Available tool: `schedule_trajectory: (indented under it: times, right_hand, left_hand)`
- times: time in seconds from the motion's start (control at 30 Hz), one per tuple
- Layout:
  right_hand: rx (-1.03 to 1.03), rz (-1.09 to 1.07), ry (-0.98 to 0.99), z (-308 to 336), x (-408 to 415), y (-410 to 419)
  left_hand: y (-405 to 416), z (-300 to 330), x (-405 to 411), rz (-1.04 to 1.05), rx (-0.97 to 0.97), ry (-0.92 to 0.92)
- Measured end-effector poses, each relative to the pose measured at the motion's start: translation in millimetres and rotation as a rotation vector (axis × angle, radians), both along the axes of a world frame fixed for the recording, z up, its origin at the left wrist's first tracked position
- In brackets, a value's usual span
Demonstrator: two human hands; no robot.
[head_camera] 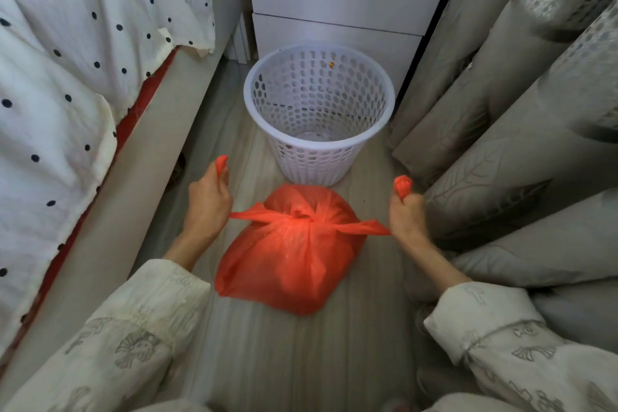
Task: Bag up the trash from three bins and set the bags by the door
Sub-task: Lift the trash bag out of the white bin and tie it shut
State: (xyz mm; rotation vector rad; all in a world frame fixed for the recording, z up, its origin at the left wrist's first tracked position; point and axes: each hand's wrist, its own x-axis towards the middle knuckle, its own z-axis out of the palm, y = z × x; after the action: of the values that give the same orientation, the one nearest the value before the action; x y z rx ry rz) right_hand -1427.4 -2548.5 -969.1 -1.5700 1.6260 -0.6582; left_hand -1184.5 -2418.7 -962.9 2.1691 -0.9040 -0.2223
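Observation:
A full orange trash bag lies on the floor in front of me, its top drawn into a knot. My left hand grips one orange handle strip, pulled out to the left of the knot. My right hand grips the other strip, pulled out to the right. Both strips are taut, and their ends poke out above my fists. Just beyond the bag stands a white perforated bin, upright, with no liner in it.
A bed with a white polka-dot cover runs along the left. Grey curtains hang along the right. A white drawer cabinet with a gold knob stands behind the bin. The grey floor strip between them is narrow.

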Motion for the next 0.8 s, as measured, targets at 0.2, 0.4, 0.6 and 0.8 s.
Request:
schedule_trajectory:
  times: [0.2,0.4,0.6,0.8]
  right_hand:
    - [0.053,0.077,-0.036,-14,0,5]
    - [0.493,-0.157,-0.595,-16,-3,20]
    - [0.876,-0.167,-0.862,-17,11,26]
    - [0.522,0.017,-0.598,-14,37,18]
  left_hand:
    - [1,-5,15,0.109,-0.071,0.157]
    - [8,-15,15,0.074,-0.138,1.093]
    - [-9,-5,-8,-0.214,-0.062,1.236]
    - [-27,-11,-33,-0.085,-0.285,0.958]
